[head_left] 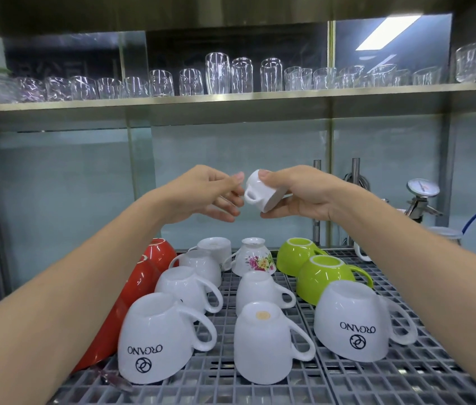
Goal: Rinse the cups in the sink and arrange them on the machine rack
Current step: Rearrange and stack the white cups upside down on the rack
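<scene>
- Two hands are raised above a grey grid rack (pixel 406 372), on which upturned cups are stood in rows.
- At the rack's left edge, two red cups (pixel 140 285) are seen leaning one behind the other, beside a column of white cups.
- Nearest in that column, a large white cup printed ORGANO (pixel 155 340) is set mouth down, handle to the right.
- The left hand (pixel 201 194) is held beside a small white cup (pixel 257 191); its thumb and fingers are loosely curled, tips close to the cup's handle, and nothing is gripped; whether the cup is touched cannot be told.
- The small white cup is held in the air, tilted, base toward the left and mouth toward the right palm.
- The right hand (pixel 304 194) is wrapped around that cup, fingertips over the top and thumb beneath the rim.
- Below, a floral cup (pixel 253 258) is stood inverted at the back of the middle column.
- Two lime green cups (pixel 321 276) are placed to its right, with a second ORGANO cup (pixel 353 320) in front.
- Clear glasses (pixel 216 74) are lined along the steel shelf above.
</scene>
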Demonstrator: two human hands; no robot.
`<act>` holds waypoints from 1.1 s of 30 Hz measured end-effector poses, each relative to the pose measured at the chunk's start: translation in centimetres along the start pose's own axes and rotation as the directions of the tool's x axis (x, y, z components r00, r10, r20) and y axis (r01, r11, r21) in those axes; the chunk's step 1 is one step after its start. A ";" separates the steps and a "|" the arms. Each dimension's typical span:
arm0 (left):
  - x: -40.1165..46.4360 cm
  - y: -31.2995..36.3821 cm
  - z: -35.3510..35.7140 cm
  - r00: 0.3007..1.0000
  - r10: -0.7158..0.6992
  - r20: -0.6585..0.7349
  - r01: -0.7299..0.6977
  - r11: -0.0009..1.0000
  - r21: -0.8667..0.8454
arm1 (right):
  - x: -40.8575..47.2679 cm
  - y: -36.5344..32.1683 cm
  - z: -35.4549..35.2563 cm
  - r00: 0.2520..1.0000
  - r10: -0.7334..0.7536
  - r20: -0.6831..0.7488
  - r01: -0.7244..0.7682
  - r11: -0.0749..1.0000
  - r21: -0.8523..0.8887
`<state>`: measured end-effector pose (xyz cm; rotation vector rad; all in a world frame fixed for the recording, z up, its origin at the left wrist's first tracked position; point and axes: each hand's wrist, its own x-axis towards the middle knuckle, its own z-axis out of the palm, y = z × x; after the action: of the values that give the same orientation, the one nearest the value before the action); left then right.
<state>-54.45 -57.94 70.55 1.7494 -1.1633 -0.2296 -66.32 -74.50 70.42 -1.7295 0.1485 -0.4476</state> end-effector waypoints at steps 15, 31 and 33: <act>0.5 -1.4 0.2 0.999 0.001 0.053 -0.016 0.958 0.285 | 0.5 1.8 0.7 1.000 0.010 0.006 -0.007 0.908 -0.418; 1.0 -3.4 2.0 0.948 -0.136 0.288 -0.042 0.843 0.536 | 0.5 4.3 2.5 0.978 0.118 0.171 0.134 0.271 -0.953; 1.0 -3.4 2.0 0.931 -0.183 0.315 -0.018 0.841 0.541 | 0.5 4.5 2.8 0.976 0.120 0.183 0.155 0.211 -0.965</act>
<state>-53.12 -59.81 67.15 2.3273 -1.5178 -0.3033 -64.12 -73.05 65.74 -3.0998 0.2966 -0.1060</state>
